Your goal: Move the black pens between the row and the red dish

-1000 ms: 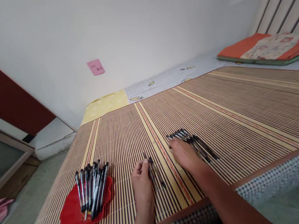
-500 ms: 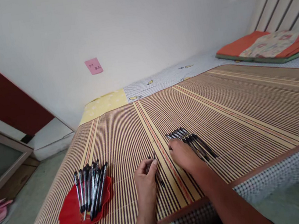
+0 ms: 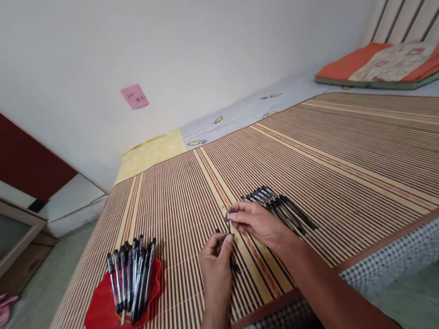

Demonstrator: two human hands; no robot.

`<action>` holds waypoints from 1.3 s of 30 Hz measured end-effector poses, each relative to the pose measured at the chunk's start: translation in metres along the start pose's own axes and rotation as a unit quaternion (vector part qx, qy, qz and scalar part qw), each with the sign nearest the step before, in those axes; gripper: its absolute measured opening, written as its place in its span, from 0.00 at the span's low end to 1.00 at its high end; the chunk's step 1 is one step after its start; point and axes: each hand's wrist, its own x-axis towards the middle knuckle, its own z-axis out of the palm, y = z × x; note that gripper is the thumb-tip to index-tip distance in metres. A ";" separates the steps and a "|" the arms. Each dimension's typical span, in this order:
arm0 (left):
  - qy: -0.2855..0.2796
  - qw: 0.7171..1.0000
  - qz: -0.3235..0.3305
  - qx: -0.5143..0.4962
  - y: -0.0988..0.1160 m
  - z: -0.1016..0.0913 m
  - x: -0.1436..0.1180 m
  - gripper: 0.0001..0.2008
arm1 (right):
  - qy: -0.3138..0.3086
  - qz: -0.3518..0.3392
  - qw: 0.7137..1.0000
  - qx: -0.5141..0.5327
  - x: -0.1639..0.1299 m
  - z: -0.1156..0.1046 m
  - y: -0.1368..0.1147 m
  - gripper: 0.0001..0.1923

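My left hand [image 3: 215,255] is closed, its thumb and forefinger pinching a thin dark pen part [image 3: 229,228] that points up from the mat. A dark pen [image 3: 234,264] lies under and beside that hand, partly hidden by the fingers. My right hand [image 3: 254,222] pinches at the upper end of the thin part; whatever small piece sits in its fingertips is mostly covered. Just right of it, several black pens [image 3: 286,207] lie side by side in a slanting row. Over on the left, more capped clear-barrelled pens [image 3: 133,277] rest in a loose bunch on a red scalloped cloth [image 3: 103,322].
A striped bamboo mat [image 3: 176,203] covers the bed up to the white wall [image 3: 206,41]. At the back right lies a folded orange and floral cloth [image 3: 393,61]. A pink note [image 3: 134,96] is stuck on the wall. The bed's checked front edge [image 3: 411,252] faces me.
My right hand has moved left from beside the row of pens to the top of the thin part in my left hand. The left hand has stayed almost in place.
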 end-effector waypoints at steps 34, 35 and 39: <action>-0.097 0.940 -0.138 -0.297 0.013 0.011 -0.007 0.17 | -0.069 0.022 0.997 -0.008 -0.005 -0.004 -0.003 0.10; -0.104 0.936 -0.141 -0.305 0.013 0.010 -0.007 0.17 | -0.074 0.028 0.997 -0.006 -0.005 -0.004 -0.004 0.10; -0.124 0.919 -0.152 -0.342 0.011 0.009 -0.007 0.16 | -0.095 0.037 0.995 0.009 -0.007 -0.005 -0.003 0.11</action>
